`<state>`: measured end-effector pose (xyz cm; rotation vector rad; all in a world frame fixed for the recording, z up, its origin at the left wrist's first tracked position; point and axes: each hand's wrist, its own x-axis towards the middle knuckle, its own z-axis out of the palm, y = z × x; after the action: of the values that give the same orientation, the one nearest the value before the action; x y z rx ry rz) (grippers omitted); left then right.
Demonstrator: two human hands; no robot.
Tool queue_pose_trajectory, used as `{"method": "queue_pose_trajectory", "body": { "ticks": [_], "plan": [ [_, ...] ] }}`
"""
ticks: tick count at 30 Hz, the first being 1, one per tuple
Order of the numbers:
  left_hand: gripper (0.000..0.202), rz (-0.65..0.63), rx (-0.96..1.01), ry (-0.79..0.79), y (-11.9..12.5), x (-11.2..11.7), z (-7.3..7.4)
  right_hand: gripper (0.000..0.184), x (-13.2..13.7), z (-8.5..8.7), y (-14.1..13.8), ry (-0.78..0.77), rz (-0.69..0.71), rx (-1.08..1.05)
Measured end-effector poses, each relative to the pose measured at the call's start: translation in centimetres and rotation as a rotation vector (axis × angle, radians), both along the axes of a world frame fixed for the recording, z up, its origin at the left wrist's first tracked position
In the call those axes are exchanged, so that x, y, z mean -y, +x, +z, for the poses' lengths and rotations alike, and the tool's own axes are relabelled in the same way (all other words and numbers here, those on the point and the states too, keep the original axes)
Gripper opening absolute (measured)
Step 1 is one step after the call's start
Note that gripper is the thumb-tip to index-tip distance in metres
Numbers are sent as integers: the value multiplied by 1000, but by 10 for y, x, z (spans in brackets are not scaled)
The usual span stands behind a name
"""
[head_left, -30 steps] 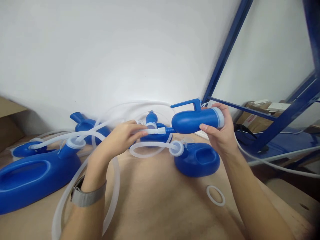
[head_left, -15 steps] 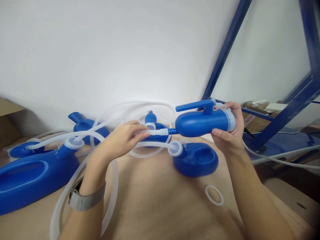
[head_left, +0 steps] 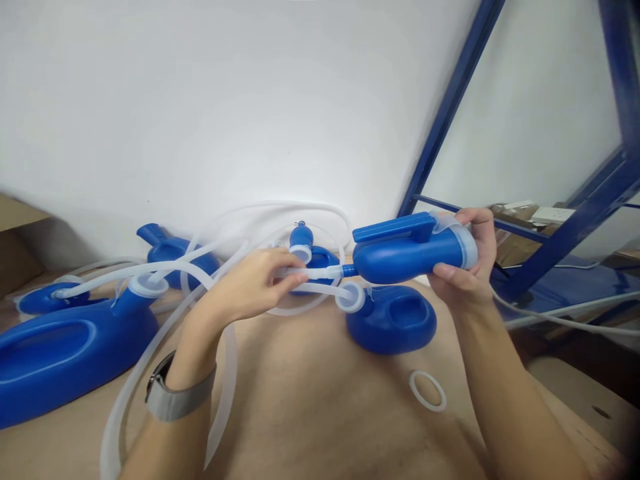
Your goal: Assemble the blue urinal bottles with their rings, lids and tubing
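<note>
My right hand (head_left: 470,260) grips a blue plastic urinal head (head_left: 400,259) by its translucent rim, thumb in front and fingers behind. A flat blue handle juts along its top, and its narrow ribbed nozzle points left. Between the thumb and fingers of my left hand (head_left: 263,283) is a translucent hose (head_left: 325,272), whose ribbed end sits on that nozzle. Just below, a blue urinal bottle (head_left: 390,320) lies on the table with a hose running into its white-capped mouth. Behind the hose stands a smaller blue funnel-shaped piece (head_left: 301,237).
Several blue bottles and coiled hoses lie to the left, including a large bottle (head_left: 75,357). A white ring (head_left: 427,391) rests on the brown tabletop (head_left: 320,400). A blue metal rack (head_left: 450,113) stands right; a cardboard box (head_left: 20,233) is at far left.
Both hands have shifted slightly right and down with the urinal head and hose. The head has rolled so its handle shows more of its flat face; less of the nozzle shows outside the hose.
</note>
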<state>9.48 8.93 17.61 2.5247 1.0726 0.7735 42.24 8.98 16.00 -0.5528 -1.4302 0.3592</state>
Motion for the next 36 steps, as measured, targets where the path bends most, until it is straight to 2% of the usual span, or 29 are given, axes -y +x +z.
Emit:
{"method": "queue_pose_trajectory", "body": {
  "ticks": [7, 13, 18, 22, 27, 33, 36],
  "plan": [
    [33, -22, 23, -27, 11, 7, 2, 62, 2, -3, -16, -11, 35, -21],
    [36, -40, 21, -46, 11, 10, 7, 63, 6, -4, -29, -48, 116, -82],
    [41, -74, 41, -217, 9, 13, 8, 60, 8, -6, -39, -78, 138, -164],
    [43, -113, 107, -326, 10, 11, 6, 53, 7, -5, -44, -17, 145, -207],
    [47, -148, 142, -397, 13, 7, 3, 53, 4, -3, -42, 59, 130, -198],
    [44, -136, 102, -380, 19, 13, 6, 53, 6, -1, -43, 75, 77, -236],
    [42, -114, 95, -307, 21, 16, 8, 52, 5, -1, -46, 59, 80, -296]
  ]
}}
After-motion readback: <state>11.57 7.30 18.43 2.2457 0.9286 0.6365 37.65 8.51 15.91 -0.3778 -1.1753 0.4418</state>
